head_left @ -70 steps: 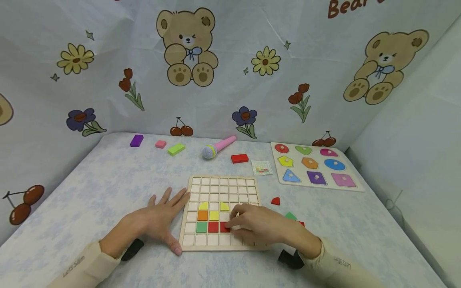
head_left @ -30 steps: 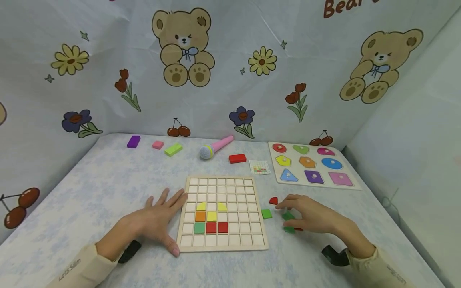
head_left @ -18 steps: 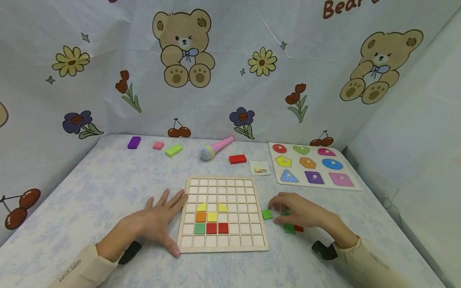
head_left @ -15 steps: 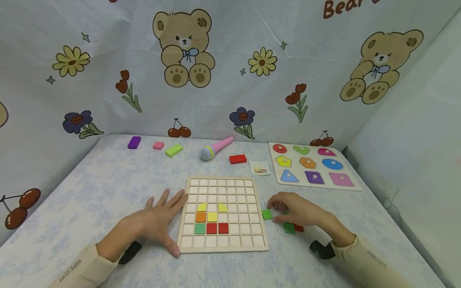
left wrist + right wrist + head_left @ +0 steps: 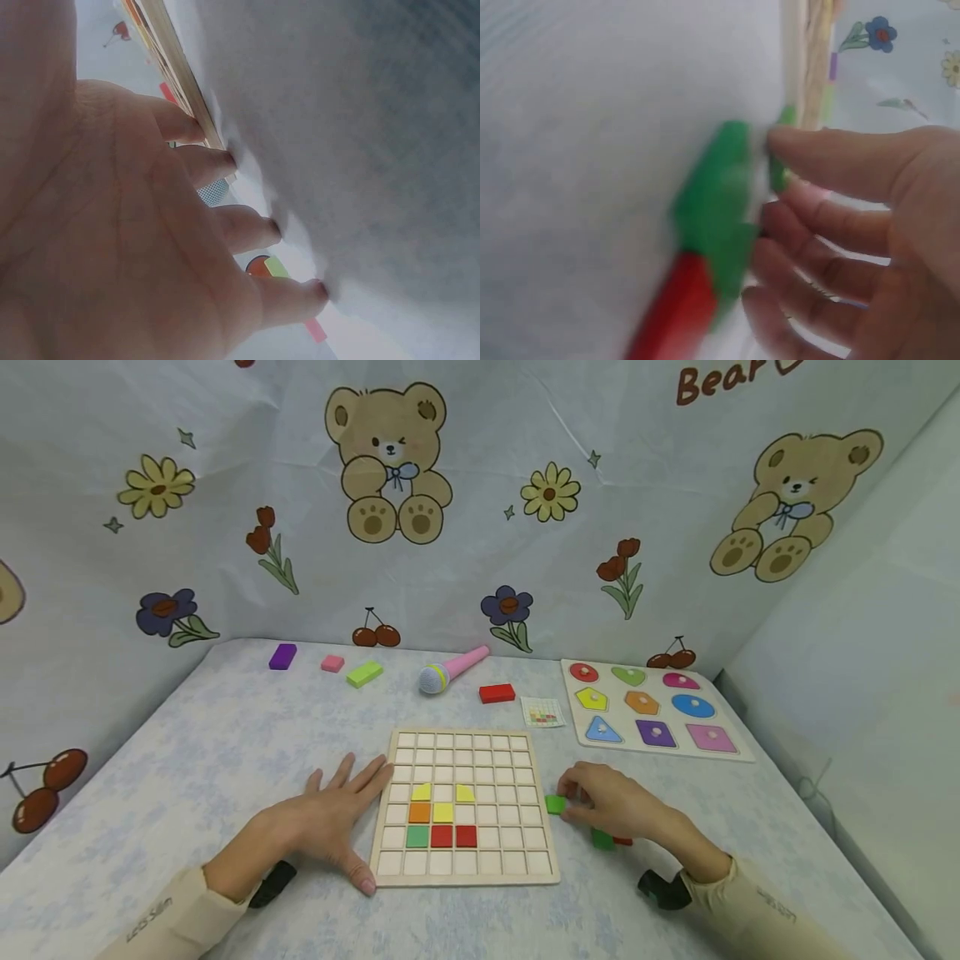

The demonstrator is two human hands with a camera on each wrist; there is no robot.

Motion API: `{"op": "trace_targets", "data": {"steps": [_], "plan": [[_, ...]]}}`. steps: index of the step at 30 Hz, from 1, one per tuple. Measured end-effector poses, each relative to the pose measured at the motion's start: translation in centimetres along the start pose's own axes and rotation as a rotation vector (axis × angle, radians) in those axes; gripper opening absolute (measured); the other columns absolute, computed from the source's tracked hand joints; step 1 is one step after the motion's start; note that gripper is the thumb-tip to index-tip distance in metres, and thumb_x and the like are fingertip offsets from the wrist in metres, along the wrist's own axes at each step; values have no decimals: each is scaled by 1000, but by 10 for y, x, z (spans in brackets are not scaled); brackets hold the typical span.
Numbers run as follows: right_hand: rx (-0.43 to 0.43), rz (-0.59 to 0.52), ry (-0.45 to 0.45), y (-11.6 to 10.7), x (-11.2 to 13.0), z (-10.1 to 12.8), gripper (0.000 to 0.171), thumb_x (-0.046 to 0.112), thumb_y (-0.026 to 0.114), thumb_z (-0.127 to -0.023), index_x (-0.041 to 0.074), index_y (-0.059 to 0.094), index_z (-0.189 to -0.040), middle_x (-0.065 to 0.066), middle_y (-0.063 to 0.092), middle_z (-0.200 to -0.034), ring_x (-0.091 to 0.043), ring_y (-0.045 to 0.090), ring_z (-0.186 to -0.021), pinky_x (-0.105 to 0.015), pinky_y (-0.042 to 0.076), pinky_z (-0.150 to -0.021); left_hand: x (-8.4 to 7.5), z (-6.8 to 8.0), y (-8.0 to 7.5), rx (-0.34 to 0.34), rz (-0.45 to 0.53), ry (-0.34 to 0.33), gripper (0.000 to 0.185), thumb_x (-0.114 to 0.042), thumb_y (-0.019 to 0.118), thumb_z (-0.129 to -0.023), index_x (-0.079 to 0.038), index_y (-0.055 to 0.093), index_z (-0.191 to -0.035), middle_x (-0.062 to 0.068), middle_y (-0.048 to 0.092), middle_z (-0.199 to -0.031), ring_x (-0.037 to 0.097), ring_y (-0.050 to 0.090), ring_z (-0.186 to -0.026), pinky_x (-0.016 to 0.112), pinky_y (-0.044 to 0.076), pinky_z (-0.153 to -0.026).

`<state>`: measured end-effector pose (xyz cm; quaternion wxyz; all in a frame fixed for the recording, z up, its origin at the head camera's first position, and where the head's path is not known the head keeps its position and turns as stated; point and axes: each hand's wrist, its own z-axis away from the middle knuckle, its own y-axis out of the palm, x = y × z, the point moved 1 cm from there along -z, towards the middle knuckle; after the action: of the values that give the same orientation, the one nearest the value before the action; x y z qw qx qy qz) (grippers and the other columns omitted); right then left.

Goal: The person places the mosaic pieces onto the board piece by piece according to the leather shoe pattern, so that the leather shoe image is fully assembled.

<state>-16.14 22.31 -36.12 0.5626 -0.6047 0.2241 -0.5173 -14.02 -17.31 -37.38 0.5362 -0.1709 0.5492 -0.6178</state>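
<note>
My left hand point(image 5: 322, 822) lies with spread fingers on the table, fingertips and thumb at the left edge of the wooden grid board point(image 5: 510, 864). In its cells are a teal tile point(image 5: 417, 837), two red tiles point(image 5: 466, 836), an orange tile point(image 5: 419, 812) and several yellow pieces point(image 5: 443, 812). Right of the board, my right hand point(image 5: 618, 797) pinches a light green tile point(image 5: 555, 804) between thumb and index finger; the right wrist view shows the thumb point(image 5: 825, 154) across it. Darker green tiles point(image 5: 716, 180) and a red piece point(image 5: 671, 307) lie beside that hand, partly hidden in the head view.
Behind the board lie a small pattern card point(image 5: 542, 712), a red block point(image 5: 497, 693), a pink toy microphone point(image 5: 453, 670), a lime block point(image 5: 364, 673), a pink block point(image 5: 332, 663) and a purple block point(image 5: 282, 657). A knobbed shape puzzle point(image 5: 592, 739) lies at the back right.
My right hand has left the red tile on the board, gone right to the loose pieces, then come back left and taken the light green tile. My left hand stays in place.
</note>
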Motion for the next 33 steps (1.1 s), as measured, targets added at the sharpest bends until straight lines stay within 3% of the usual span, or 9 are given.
{"op": "trace_targets", "data": {"steps": [9, 21, 33], "plan": [[-4, 39, 1, -9, 17, 1, 21, 26, 82, -84, 17, 71, -99, 6, 64, -91, -12, 57, -82, -27, 50, -72, 0, -3, 1, 13, -3, 1, 149, -78, 81, -51, -17, 4, -163, 9, -4, -170, 48, -8, -152, 80, -1, -108], [36, -32, -148, 8, 53, -8, 17, 27, 82, -84, 18, 72, -95, 9, 64, -90, -10, 58, -80, -23, 48, -69, -2, -2, -1, 12, 4, -8, 150, -76, 83, -51, -15, 4, -163, 10, -4, -170, 49, -8, -152, 80, -1, -108], [75, -65, -237, 17, 65, -12, 17, 30, 80, -85, 20, 73, -97, 12, 63, -88, -7, 57, -79, -21, 48, -71, -2, -1, 2, -6, -3, -9, 150, -76, 83, -49, -16, 6, -163, 9, -3, -170, 48, -7, -152, 80, 0, -108]]}}
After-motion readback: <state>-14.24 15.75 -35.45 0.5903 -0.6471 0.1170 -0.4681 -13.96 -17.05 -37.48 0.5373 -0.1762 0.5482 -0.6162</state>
